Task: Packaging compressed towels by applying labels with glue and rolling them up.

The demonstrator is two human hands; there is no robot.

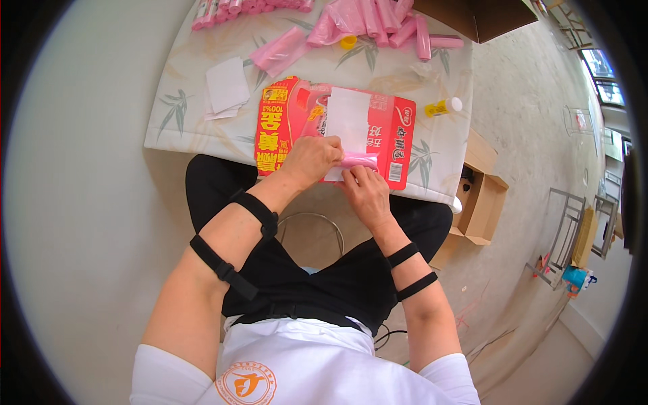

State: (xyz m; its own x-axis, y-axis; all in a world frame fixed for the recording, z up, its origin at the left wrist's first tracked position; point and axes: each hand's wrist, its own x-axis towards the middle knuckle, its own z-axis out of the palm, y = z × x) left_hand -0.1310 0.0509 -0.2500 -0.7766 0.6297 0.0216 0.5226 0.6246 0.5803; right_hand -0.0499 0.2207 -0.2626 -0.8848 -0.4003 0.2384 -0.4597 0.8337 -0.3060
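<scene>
A flattened red and yellow cardboard sheet (290, 111) lies along the near edge of the table, with a white sheet of paper (347, 115) on top of it. Over the paper's near end sits a small roll of pink plastic film (361, 160). My left hand (312, 160) grips the roll's left end, fingers curled in. From below, my right hand (366, 194) presses bent fingers against the roll's near side. The fingers partly cover the roll, and the paper's near edge is mostly hidden.
Several more pink rolls (378, 17) and a loose pink piece (280, 52) lie at the far side. White papers (227, 84) are stacked at left. A yellow bottle with a white cap (442, 107) lies at right, and an open cardboard box (482, 209) stands beyond the table's edge.
</scene>
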